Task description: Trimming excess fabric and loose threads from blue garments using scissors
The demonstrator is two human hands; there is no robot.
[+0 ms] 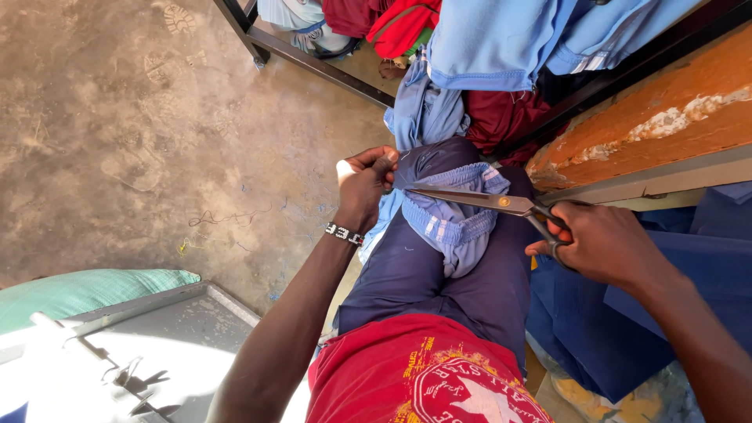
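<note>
A light blue piece of cloth lies over my knee, which is in dark blue trousers. My left hand pinches the cloth's upper left edge, fingers closed on it. My right hand grips the orange-lined handles of large metal scissors. The blades point left and rest across the cloth, closed or nearly closed. A beaded black and white bracelet sits on my left wrist.
A worn orange wooden tabletop on a dark metal frame stands at right, with blue and red garments heaped under it. Dark blue fabric hangs at right. A grey metal surface and a green sack lie lower left on the concrete floor.
</note>
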